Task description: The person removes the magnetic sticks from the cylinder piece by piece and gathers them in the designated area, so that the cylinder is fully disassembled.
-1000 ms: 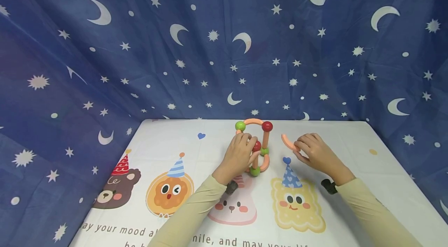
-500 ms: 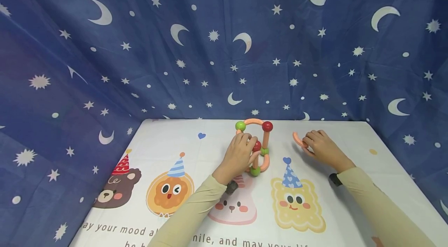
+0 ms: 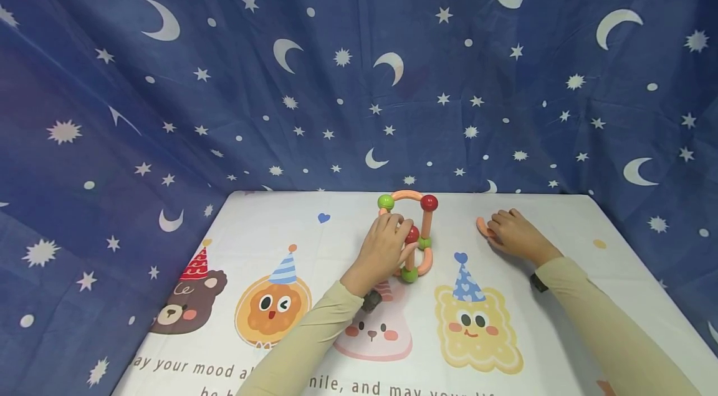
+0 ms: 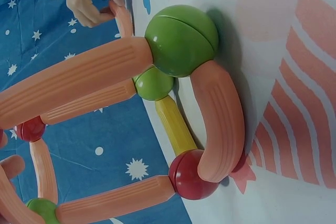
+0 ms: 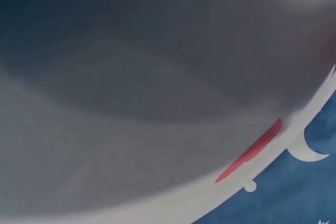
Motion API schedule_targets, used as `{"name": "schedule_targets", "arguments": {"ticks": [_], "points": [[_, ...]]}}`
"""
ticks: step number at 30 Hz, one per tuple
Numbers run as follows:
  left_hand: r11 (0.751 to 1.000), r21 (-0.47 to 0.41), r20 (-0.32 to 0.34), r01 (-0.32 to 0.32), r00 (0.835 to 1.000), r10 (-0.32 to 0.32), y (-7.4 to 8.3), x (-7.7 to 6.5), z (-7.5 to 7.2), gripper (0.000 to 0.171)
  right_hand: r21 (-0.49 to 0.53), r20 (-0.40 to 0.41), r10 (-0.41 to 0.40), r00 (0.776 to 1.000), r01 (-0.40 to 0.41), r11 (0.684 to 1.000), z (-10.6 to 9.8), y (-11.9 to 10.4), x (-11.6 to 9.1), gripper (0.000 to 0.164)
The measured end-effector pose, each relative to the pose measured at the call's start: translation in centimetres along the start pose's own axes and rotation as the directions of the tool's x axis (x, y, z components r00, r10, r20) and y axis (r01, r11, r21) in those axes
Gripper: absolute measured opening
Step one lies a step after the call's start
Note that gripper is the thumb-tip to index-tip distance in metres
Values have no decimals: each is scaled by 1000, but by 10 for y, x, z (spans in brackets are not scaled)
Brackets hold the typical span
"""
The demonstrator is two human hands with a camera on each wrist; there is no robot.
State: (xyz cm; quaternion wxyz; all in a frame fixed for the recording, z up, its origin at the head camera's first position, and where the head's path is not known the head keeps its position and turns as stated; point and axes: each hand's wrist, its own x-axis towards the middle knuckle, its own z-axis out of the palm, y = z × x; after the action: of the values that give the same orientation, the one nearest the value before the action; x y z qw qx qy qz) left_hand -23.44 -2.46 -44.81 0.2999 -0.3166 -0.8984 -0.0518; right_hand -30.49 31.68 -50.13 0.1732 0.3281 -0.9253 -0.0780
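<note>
A ball-and-stick frame [image 3: 427, 224] stands upright on the table, built of orange rods with red and green balls; the left wrist view also shows a yellow rod [image 4: 176, 127] low in it. My left hand [image 3: 384, 249] grips the frame's upper part near a red ball [image 3: 412, 234]; some of its fingertips [image 4: 13, 166] show at the left edge of the left wrist view. Off to the right, my right hand [image 3: 518, 236] holds a curved orange rod [image 3: 483, 227] low over the tablecloth, apart from the frame. The right wrist view shows neither this hand nor the rod.
A white tablecloth [image 3: 269, 215] with printed cartoon figures and lettering covers the table. Behind and to the left hangs a blue curtain [image 3: 336, 134] with moons and stars. A small black wrist camera [image 3: 371, 300] sits below the left hand.
My right hand has moved right, away from the frame, and lowered toward the tablecloth with the curved orange rod. My left hand and the frame have stayed in place.
</note>
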Motion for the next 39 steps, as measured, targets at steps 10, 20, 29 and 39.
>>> {"name": "schedule_targets", "arguments": {"ticks": [10,20,29,39], "points": [[1000,3,5,-4,1000,4,0,0,-2,39,9,61,18,998,-18,1000,3,2,0,26],[1000,-8,6,2,1000,-2,0,0,-2,39,55,125,57,991,-64,996,4,-2,0,21],[1000,7,3,-9,1000,9,0,0,-1,39,35,124,88,988,-93,995,-1,-5,-2,32],[1000,-23,8,-11,1000,12,-2,0,-3,43,125,-290,59,955,-23,992,-29,-24,2,35]]}}
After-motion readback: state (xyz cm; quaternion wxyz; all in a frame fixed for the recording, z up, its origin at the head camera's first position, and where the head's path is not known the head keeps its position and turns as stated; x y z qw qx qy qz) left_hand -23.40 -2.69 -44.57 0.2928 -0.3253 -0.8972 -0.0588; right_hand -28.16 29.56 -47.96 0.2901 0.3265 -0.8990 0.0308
